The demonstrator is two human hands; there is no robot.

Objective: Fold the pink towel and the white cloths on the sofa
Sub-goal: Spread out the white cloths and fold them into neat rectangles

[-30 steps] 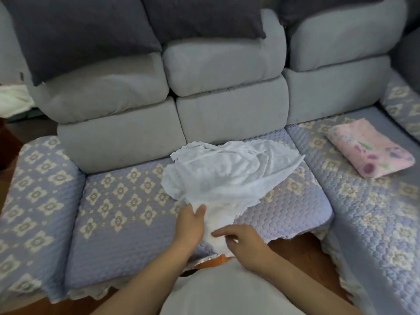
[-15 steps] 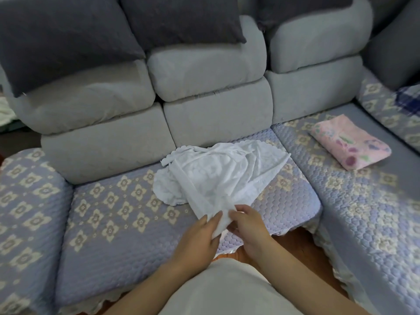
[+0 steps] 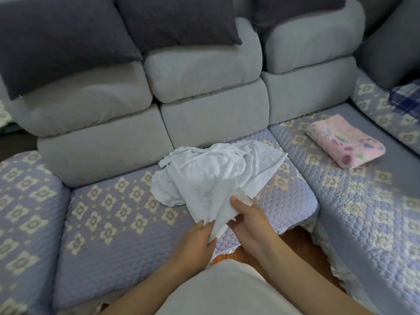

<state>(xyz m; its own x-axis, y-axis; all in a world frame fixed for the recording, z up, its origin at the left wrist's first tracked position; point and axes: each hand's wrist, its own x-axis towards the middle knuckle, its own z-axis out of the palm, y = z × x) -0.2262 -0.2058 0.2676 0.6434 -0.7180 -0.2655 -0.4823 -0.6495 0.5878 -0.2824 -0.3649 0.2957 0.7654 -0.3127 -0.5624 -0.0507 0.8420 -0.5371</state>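
The white cloth (image 3: 216, 176) lay crumpled on the middle seat of the sofa (image 3: 113, 212), reaching from the backrest toward the seat's front edge, nearer its right side; its near end was drawn up off the quilted cover into a narrow tail above that front edge. The left hand (image 3: 197, 239) had its grip closed on the lowest tip of the tail, thumb and fingers pinching the fabric; the right hand (image 3: 247, 219) had its grip curled round the tail just above, thumb lying on the cloth; the two hands were just beside each other, over the seat's front right corner. A folded pink cloth (image 3: 345, 142) lay on the adjoining seat to the right, well apart from the white one; a plaid cloth (image 3: 406, 98) showed at the far right edge; dark cushions (image 3: 56, 42) leaned on the grey backrest (image 3: 204, 64); wooden floor (image 3: 295, 242) showed below the seat's front edge.
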